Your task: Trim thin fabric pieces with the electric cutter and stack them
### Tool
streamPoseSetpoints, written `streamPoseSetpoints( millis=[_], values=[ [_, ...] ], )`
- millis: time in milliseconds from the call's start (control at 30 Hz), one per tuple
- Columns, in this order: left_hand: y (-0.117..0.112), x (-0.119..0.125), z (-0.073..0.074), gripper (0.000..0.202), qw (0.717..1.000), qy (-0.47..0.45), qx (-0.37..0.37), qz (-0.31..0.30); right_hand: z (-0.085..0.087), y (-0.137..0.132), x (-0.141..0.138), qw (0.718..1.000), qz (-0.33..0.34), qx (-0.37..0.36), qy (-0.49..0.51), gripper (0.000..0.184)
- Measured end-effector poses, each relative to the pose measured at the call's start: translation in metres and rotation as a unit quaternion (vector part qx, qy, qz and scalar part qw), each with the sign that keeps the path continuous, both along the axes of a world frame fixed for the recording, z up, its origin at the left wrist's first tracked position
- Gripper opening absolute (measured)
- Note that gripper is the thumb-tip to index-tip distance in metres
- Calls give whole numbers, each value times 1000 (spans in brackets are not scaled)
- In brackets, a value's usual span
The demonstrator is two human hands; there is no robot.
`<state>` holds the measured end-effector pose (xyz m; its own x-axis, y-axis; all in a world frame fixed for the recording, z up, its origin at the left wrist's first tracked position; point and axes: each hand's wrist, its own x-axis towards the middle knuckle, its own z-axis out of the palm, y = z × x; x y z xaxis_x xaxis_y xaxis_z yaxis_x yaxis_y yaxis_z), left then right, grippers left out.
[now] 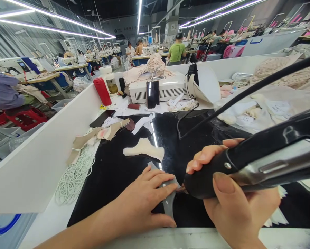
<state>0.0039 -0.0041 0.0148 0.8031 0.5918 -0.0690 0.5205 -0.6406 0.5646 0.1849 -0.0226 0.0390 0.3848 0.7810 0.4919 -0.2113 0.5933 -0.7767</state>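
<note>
My right hand (pixel 235 204) is wrapped round the black handle of a large black and silver hand tool (pixel 263 162), whose rounded nose points left just above the black table top (pixel 113 169). A black cable (pixel 248 91) runs from it up to the right. My left hand (pixel 144 197) lies flat with fingers stretched, pressing a small grey fabric piece (pixel 169 204) to the table right beside the tool's nose. A cream fabric piece (pixel 144 148) lies a little farther back.
A coil of white cord (pixel 74 176) and beige fabric strips (pixel 92 138) lie at the left, along a white partition (pixel 40 152). At the back stand a red bottle (pixel 102 91), a white machine (pixel 167 88) and a phone (pixel 152 94). Bagged cream pieces (pixel 261 110) pile at the right. People work at distant tables.
</note>
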Motion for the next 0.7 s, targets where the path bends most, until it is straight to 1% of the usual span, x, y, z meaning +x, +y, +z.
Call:
streamPoseSetpoints(
  millis=[133, 267, 467, 633, 700],
  values=[
    [0, -1, 0, 80, 1000, -12, 1, -4, 0, -2, -1, 1000, -3, -8, 5, 34],
    [-1, -2, 1, 81, 1000, -14, 0, -5, 2, -5, -1, 1000, -4, -13, 7, 34],
    [0, -3, -1, 82, 1000, -19, -5, -3, 4, -9, -4, 999, 34, -23, 33, 38],
    [1, -4, -4, 79, 1000, -22, 3, -6, 4, -10, -7, 999, 39, -29, 16, 34],
    [1, -4, -4, 78, 1000, -28, 7, -7, 6, -11, -6, 998, 41, -32, 21, 35]
  ],
)
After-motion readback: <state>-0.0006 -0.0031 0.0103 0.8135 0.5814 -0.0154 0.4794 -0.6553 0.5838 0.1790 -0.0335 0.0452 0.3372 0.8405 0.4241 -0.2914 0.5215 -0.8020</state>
